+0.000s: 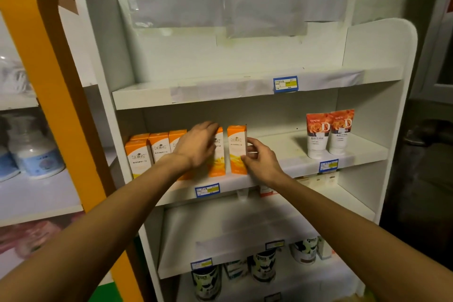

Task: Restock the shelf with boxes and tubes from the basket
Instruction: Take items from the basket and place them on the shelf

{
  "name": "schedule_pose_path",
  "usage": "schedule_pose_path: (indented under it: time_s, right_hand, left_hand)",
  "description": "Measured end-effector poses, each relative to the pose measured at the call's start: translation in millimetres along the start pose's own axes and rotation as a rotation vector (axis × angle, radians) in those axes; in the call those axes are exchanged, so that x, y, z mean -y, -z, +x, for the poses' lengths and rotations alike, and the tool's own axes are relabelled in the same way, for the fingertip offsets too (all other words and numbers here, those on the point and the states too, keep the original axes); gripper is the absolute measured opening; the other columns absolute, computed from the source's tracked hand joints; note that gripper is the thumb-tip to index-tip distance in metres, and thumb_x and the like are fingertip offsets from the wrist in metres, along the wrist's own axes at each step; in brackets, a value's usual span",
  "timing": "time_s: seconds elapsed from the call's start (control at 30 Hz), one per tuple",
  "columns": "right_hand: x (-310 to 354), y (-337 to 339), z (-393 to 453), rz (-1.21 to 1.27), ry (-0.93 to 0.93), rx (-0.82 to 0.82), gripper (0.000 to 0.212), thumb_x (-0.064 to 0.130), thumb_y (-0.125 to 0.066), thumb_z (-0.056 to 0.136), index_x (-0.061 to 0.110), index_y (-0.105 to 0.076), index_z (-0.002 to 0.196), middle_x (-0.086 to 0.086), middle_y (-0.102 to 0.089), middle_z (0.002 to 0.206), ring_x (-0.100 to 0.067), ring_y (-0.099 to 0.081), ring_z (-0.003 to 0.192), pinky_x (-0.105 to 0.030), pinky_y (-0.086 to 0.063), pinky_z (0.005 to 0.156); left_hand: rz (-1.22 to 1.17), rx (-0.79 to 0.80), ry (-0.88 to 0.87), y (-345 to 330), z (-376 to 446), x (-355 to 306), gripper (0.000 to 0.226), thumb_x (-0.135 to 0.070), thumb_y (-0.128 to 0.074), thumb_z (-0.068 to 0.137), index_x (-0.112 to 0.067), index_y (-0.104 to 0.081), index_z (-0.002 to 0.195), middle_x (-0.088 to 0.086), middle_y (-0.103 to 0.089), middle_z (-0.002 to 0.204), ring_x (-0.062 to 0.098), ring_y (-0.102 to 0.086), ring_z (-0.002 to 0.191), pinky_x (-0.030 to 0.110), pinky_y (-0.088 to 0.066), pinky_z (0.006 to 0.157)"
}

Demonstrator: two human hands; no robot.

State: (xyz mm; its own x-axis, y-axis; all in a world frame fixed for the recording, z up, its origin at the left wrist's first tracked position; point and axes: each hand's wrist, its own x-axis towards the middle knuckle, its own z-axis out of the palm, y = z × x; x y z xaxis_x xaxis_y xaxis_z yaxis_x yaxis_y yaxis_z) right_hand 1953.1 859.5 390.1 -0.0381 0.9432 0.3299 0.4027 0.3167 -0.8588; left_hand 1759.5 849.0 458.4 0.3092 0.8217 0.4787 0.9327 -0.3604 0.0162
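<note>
Right hand (263, 162) is pinching the end orange box (237, 149) on the middle shelf (282, 144); left hand (196, 146), fingers loosely curled, is touching its neighbour (218, 154). Row filling, two tubes (329, 133) standing (basket unseen).

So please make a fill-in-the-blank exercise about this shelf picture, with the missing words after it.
1. The boxes in the row are orange and ____.
2. The right hand holds the box at the ____ end of the row.
3. At the far right of the same shelf stand ____ tubes with rose pictures.
4. The left hand reaches over the ____.

Missing words: white; right; two; boxes
</note>
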Motion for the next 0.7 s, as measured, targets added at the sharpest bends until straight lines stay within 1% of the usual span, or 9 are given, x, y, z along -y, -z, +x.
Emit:
schedule_pose_path:
  time_s: [0.07,0.1,0.17,0.2,0.23,0.4,0.5,0.7]
  right_hand:
    - [-1.8,-1.7,-2.7,-0.001,-0.008,0.007,0.051,0.016,-0.06,0.097,0.023,-0.042,0.144,-0.004,-0.057,0.137,-0.02,-0.059,0.119,-0.041,-0.054,0.097]
    - [-1.9,-2.1,-3.6,-0.002,-0.013,0.009,0.051,0.016,-0.059,0.097,0.023,-0.042,0.144,-0.004,-0.057,0.138,-0.02,-0.059,0.12,-0.042,-0.054,0.098]
    - [-0.4,-2.9,-4.2,0.003,-0.021,0.022,0.051,0.016,-0.058,0.098,0.023,-0.041,0.145,-0.004,-0.056,0.139,-0.022,-0.058,0.122,-0.043,-0.053,0.099]
    - [0.8,-3.6,-4.2,0.007,-0.024,0.031,0.051,0.016,-0.058,0.098,0.023,-0.041,0.145,-0.004,-0.055,0.14,-0.022,-0.057,0.123,-0.044,-0.052,0.1]
    - [2.5,-4.4,-4.1,0.007,-0.026,0.039,0.05,0.015,-0.057,0.098,0.023,-0.041,0.145,-0.004,-0.055,0.14,-0.022,-0.057,0.123,-0.043,-0.052,0.1]
    - [9.2,-11.9,-4.0,-0.011,-0.025,0.072,0.05,0.013,-0.054,0.1,0.021,-0.039,0.147,-0.005,-0.055,0.141,-0.022,-0.056,0.124,-0.039,-0.051,0.098]
    - [13.0,-16.1,-3.7,-0.014,-0.024,0.085,0.05,0.012,-0.052,0.1,0.02,-0.038,0.148,-0.005,-0.054,0.142,-0.023,-0.055,0.126,-0.039,-0.05,0.1]
    - [15.0,-21.4,-2.9,-0.019,-0.028,0.087,0.052,0.012,-0.052,0.1,0.02,-0.037,0.149,-0.005,-0.051,0.145,-0.024,-0.053,0.129,-0.041,-0.049,0.1]
  left_hand:
    - [0.047,-0.003,-0.024,4.9,-0.3,0.6,0.052,-0.023,-0.06,0.095,-0.016,-0.043,0.144,0.008,-0.055,0.137,0.026,-0.052,0.125,0.038,-0.046,0.103]
    - [0.083,-0.005,-0.048,7.4,0.4,1.0,0.045,-0.024,-0.06,0.094,-0.016,-0.049,0.137,0.007,-0.06,0.127,0.026,-0.056,0.117,0.038,-0.049,0.098]
    - [0.145,0.0,-0.085,13.7,1.9,1.8,0.028,-0.026,-0.062,0.092,-0.017,-0.056,0.118,0.005,-0.063,0.109,0.025,-0.061,0.101,0.037,-0.051,0.088]
    - [0.157,0.006,-0.088,16.7,2.7,2.3,0.023,-0.026,-0.063,0.091,-0.019,-0.057,0.112,0.004,-0.063,0.105,0.025,-0.061,0.096,0.037,-0.052,0.084]
    - [0.161,0.015,-0.086,19.2,3.7,2.9,0.021,-0.027,-0.064,0.091,-0.02,-0.057,0.11,0.003,-0.063,0.103,0.024,-0.062,0.094,0.037,-0.053,0.082]
    - [0.14,0.081,-0.076,26.2,7.2,8.3,0.028,-0.029,-0.065,0.092,-0.021,-0.059,0.118,0.002,-0.065,0.108,0.022,-0.062,0.096,0.039,-0.055,0.084]
    - [0.141,0.11,-0.068,30.7,7.3,14.2,0.03,-0.029,-0.064,0.092,-0.021,-0.058,0.12,0.002,-0.066,0.109,0.022,-0.063,0.097,0.041,-0.055,0.085]
    - [0.16,0.107,-0.007,33.4,5.1,26.9,0.034,-0.03,-0.065,0.091,-0.021,-0.058,0.123,0.004,-0.066,0.113,0.025,-0.063,0.099,0.042,-0.055,0.084]
